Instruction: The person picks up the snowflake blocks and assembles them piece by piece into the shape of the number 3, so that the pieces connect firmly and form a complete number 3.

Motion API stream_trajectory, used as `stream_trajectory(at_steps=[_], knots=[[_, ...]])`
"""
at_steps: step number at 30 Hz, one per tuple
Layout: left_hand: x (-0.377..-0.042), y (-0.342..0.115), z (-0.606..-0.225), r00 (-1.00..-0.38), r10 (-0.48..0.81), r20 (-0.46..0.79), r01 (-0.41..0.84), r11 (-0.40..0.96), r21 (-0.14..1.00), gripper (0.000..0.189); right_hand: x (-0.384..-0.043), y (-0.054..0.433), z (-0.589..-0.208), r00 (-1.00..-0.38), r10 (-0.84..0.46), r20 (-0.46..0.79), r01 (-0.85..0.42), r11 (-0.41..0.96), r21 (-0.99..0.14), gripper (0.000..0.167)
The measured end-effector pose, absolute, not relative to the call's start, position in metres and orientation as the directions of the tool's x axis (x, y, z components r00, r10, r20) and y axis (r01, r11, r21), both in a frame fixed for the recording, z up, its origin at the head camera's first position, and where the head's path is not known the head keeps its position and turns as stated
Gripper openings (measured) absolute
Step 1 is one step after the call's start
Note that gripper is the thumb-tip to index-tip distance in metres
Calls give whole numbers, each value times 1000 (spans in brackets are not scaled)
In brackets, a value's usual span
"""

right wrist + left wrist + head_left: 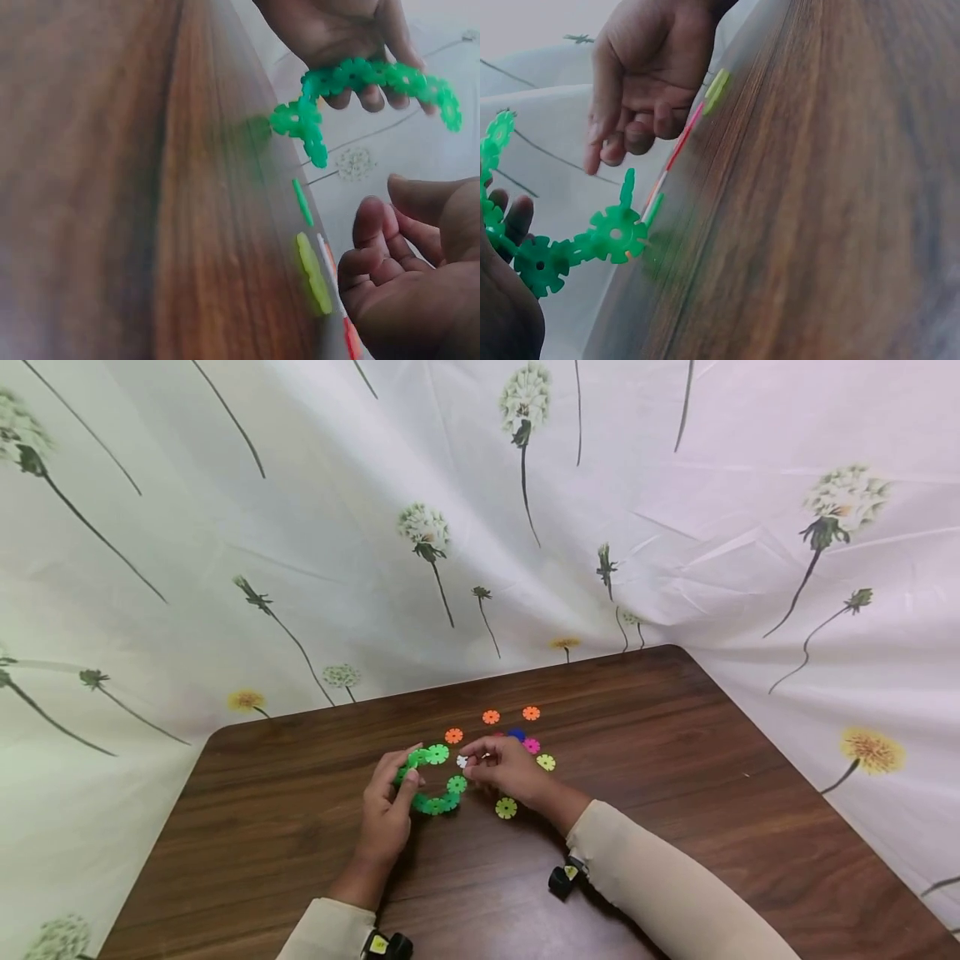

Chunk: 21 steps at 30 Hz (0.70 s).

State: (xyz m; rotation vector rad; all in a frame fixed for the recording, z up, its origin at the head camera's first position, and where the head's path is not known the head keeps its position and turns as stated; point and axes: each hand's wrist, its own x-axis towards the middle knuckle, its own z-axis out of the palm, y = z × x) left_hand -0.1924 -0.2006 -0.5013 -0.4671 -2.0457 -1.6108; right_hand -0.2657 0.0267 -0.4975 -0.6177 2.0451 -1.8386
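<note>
My left hand (388,806) holds a curved chain of green notched discs (437,807), its thumb and fingers gripping the left side of the loop. In the left wrist view the chain (541,265) rises out of the palm, discs slotted at angles. My right hand (506,768) is just right of the chain, over the table, fingers loosely bent. Nothing shows between its thumb and fingertips in the right wrist view. A white disc (462,762) appears at those fingertips in the head view. One green disc (301,202) stands apart from the chain, low by the table.
Orange discs (491,717) lie behind the hands on the brown wooden table (300,860). A blue disc (517,735), a pink disc (532,746) and yellow discs (546,762) lie around the right hand. A flower-printed cloth (337,568) hangs behind the table.
</note>
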Motion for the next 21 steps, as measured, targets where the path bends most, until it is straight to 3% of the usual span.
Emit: stream_trajectory(at_steps=[10, 21], knots=[[-193, -200, -501, -808, -47, 588, 561, 244, 791, 35, -279, 23, -504, -830, -557, 35, -175, 201, -964, 25], [-193, -199, -499, -775, -122, 620, 577, 262, 774, 29, -282, 21, -505, -803, -595, 21, -241, 291, -926, 29]])
